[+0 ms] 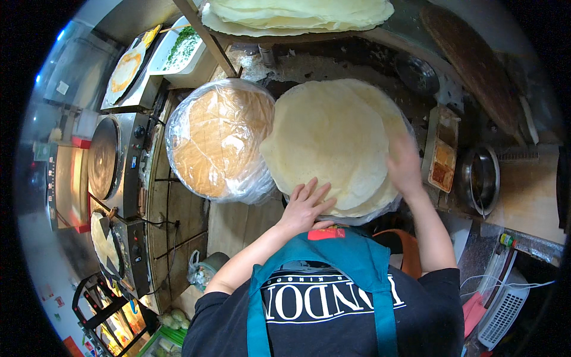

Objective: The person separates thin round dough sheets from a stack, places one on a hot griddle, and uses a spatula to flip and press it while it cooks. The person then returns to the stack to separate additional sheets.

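Note:
A stack of thin round pancakes (pixel 330 138) lies before me, with clear plastic film showing around its lower and right rim. My left hand (pixel 308 205) rests on the near edge of the stack, its fingers spread. At the right edge is my right hand (pixel 405 165), blurred; whether it grips a sheet cannot be told. Left of the stack, touching it, sits a round woven tray (pixel 218 138) wrapped in clear plastic.
More pancakes (pixel 294 15) are piled on a shelf at the top. Round griddles (pixel 103 158) line the left counter, near a white tub with chopped greens (pixel 180 49). To the right stand a sauce container (pixel 444 156) and a metal pot (pixel 484 180).

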Motion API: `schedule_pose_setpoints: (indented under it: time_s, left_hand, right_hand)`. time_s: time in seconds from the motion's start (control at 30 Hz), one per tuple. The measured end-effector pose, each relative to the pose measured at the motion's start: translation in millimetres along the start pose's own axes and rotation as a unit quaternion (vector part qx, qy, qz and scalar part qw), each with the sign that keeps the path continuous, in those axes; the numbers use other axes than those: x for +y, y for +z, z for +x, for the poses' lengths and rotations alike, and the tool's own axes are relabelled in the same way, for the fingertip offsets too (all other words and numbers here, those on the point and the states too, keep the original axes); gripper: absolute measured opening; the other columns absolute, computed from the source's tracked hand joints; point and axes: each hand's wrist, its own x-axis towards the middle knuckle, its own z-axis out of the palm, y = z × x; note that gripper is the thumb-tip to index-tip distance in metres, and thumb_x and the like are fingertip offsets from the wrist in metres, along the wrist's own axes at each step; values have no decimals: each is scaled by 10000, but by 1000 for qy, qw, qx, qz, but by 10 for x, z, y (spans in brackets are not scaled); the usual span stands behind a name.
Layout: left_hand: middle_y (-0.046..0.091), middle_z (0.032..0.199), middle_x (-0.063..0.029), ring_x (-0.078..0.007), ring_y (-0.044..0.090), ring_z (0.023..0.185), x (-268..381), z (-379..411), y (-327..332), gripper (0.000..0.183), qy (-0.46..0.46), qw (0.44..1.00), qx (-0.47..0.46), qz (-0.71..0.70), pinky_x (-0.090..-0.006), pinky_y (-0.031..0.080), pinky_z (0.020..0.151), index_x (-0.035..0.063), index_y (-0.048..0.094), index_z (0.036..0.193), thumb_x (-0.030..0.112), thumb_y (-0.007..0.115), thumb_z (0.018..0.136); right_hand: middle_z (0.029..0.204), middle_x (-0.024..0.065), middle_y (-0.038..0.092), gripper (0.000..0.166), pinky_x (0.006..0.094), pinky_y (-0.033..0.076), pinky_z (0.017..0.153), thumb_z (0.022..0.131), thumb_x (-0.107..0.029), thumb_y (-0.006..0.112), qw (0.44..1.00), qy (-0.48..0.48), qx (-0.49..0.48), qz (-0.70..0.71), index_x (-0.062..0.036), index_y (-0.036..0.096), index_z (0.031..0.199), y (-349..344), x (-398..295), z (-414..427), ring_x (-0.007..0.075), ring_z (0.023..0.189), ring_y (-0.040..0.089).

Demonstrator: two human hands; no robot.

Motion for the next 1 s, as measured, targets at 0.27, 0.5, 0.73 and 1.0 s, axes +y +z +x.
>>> schedule_pose_setpoints:
  time_s: [0.27, 0.5, 0.73, 1.0]
  left_hand:
    - [392, 1409, -104, -431, 272, 1309, -7, 16, -5, 343, 0, 999, -10, -47, -567, 254, 993, 257, 691, 1009, 455, 665, 731]
    - [377, 1428, -104, -429, 235, 1332, -31, 26, -8, 291, -7, 997, -16, -82, -543, 207, 1021, 254, 726, 950, 442, 676, 733]
    - [386, 1418, -95, -430, 233, 1332, -32, 12, 2, 282, -22, 995, -13, -94, -570, 226, 1009, 231, 728, 904, 433, 681, 714]
    - [420, 1391, -74, -399, 257, 1333, 0, 41, -24, 294, -53, 993, -28, -100, -554, 228, 1018, 191, 689, 1001, 356, 675, 757]
  right_hand:
    - [1044, 125, 567, 278, 381, 472, 818, 739, -19, 621, 982, -108, -121, 97, -22, 623, 1017, 495, -124, -692, 308, 979, 541]
    - [956, 125, 556, 272, 377, 486, 767, 679, -76, 604, 962, -253, -99, 32, -32, 612, 947, 446, -103, -706, 298, 912, 569]
    - [818, 81, 552, 81, 337, 492, 627, 669, -105, 558, 930, -331, -159, -22, -53, 569, 729, 554, -170, -534, 244, 789, 571]
    - [710, 91, 588, 97, 341, 503, 578, 686, -133, 571, 835, -418, -319, -160, -55, 628, 670, 618, -403, -330, 242, 738, 591]
